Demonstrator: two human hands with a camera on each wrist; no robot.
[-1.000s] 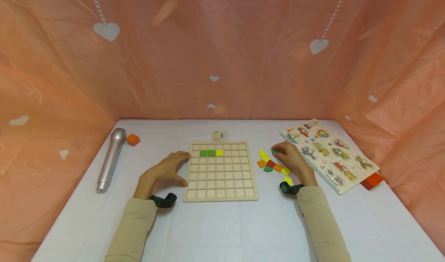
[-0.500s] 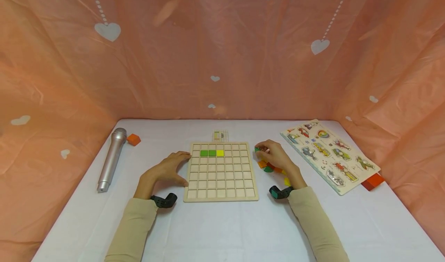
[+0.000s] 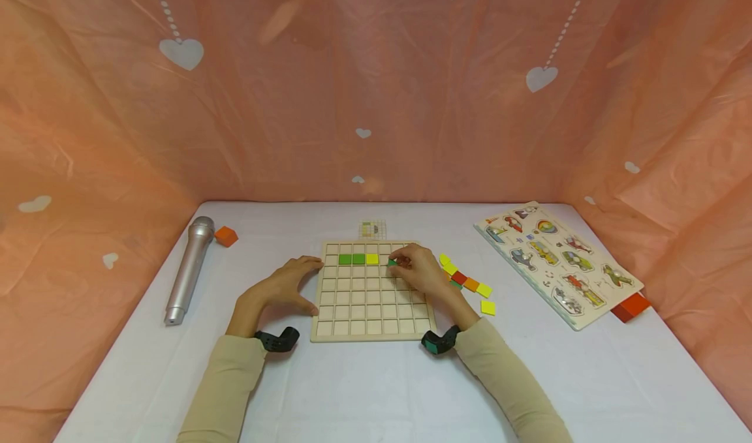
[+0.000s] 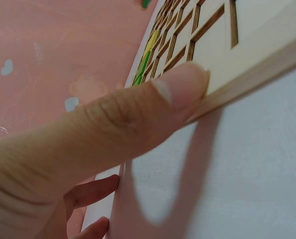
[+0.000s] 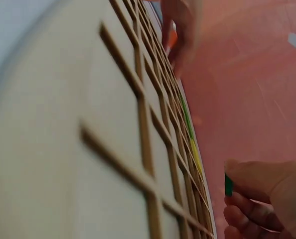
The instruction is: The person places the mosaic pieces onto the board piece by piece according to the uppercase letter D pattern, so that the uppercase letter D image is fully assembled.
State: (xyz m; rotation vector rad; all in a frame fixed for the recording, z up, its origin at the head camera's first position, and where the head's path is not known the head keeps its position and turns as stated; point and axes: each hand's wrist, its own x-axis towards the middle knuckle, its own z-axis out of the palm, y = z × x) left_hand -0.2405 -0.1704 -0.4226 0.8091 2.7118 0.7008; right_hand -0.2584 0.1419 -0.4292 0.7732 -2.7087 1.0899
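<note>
Pinching a small green piece (image 3: 391,262) between the thumb and fingers of the right hand (image 3: 422,270), over the far half of the wooden board (image 3: 352,338). Could slip or land crooked, because of such a tiny edge to hold and a hand in front of the slots. At the board's left edge, a touch from the left hand (image 3: 279,286), spread and gripping nothing; might let the board slide after a hard push. Just beside the right hand, some loose bright pieces (image 3: 459,278), easy to knock about. Farther up, in one row, two green squares (image 3: 358,259) and one yellow square (image 3: 372,259), easy to bump. Farthest, a small picture card (image 3: 373,229).
</note>
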